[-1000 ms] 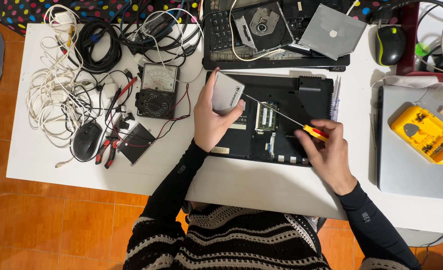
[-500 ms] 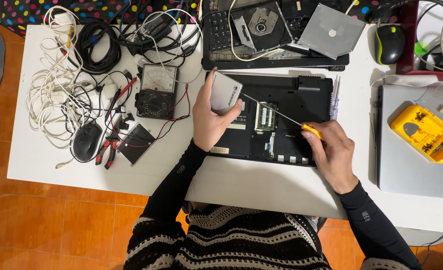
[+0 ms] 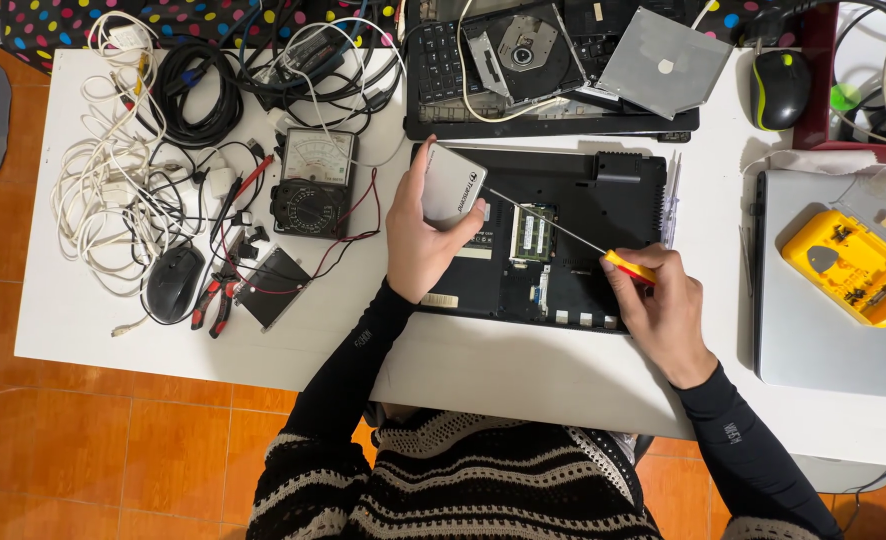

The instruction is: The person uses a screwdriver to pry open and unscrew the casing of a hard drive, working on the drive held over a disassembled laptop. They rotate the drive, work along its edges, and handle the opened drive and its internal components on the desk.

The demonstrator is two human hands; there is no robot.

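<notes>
Our left hand [image 3: 418, 240] grips a silver drive [image 3: 452, 186]; our right hand [image 3: 663, 305] pinches a screwdriver [image 3: 573, 238] over the laptop [image 3: 603, 210].

Multimeter [image 3: 310, 183] left of laptop [image 3: 603, 200], bit case [image 3: 851, 255] right

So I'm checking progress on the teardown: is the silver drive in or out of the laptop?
Out. The left hand holds the silver drive lifted at the open black laptop base's left edge.
</notes>
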